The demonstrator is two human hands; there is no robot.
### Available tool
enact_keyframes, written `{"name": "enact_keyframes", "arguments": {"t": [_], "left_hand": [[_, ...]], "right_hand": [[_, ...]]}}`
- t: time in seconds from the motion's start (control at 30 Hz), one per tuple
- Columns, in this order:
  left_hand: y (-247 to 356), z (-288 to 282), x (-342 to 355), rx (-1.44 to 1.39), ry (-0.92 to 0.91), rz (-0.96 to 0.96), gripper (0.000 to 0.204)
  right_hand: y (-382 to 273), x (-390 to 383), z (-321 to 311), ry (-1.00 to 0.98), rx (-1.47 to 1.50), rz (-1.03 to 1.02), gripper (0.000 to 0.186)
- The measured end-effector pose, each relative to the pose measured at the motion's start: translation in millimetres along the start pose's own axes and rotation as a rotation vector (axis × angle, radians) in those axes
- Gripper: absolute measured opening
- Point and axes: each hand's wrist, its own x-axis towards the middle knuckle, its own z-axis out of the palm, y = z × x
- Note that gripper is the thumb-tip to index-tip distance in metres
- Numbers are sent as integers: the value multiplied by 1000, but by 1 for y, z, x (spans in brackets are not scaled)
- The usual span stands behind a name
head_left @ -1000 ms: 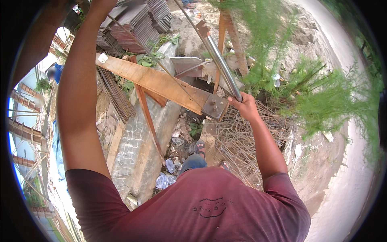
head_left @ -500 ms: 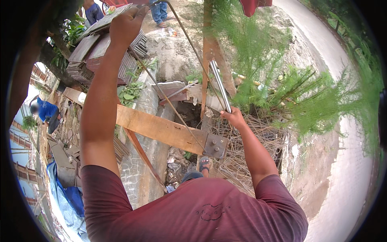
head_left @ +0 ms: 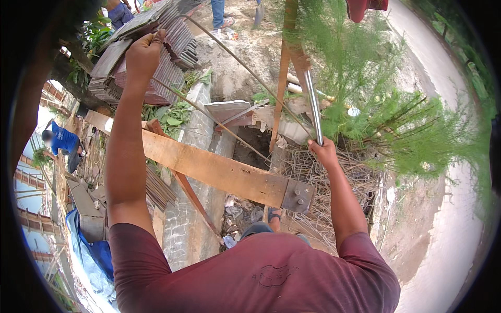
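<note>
My left hand [head_left: 143,52], raised at the upper left, is closed on a thin bent metal rod [head_left: 245,65]. One leg of the rod runs down toward my right hand, and the other ends just beyond the wooden beam [head_left: 209,167]. My right hand [head_left: 324,151] is wrapped round the lower end of a shiny silver tube [head_left: 314,101], with the rod's end right by its fingers. A dark metal plate with round pegs [head_left: 298,196] covers the beam's near end, below and left of my right hand.
Several bent thin rods lie in a tangled pile [head_left: 344,175] beneath my right arm. Stacked corrugated sheets [head_left: 141,78] stand at the upper left. Green feathery branches [head_left: 386,120] hang on the right. A person in blue [head_left: 63,140] bends at far left; another's legs [head_left: 217,13] show at the top.
My left hand has come down and left with the bent rod. The rod's lower leg has lifted off the beam's plate. My right hand and the tube sit farther right.
</note>
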Motion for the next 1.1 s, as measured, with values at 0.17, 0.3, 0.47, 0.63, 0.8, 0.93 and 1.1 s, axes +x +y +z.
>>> {"name": "enact_keyframes", "arguments": {"t": [0.17,0.3,0.47,0.63,0.8,0.93,1.1], "left_hand": [[-78,-1,-1,-32,-86,-173,54],[-99,-31,-13,70,-183,-237,52],[-141,-5,-101,-67,-343,-414,43],[-173,36,-250,-28,-340,-518,31],[-172,62,-332,121,-232,-443,28],[-166,73,-344,142,-155,-430,28],[-175,70,-324,5,-111,-400,31]], "right_hand": [[-49,-68,-39,97,126,-37,26],[-100,-97,-70,111,82,-102,19],[-107,-148,-110,19,-124,-129,15],[-65,-198,-116,-12,-382,-133,18],[-21,-210,-101,-31,-487,-30,27],[-23,-218,-102,-19,-550,10,27],[-39,-228,-93,13,-454,47,22]]}}
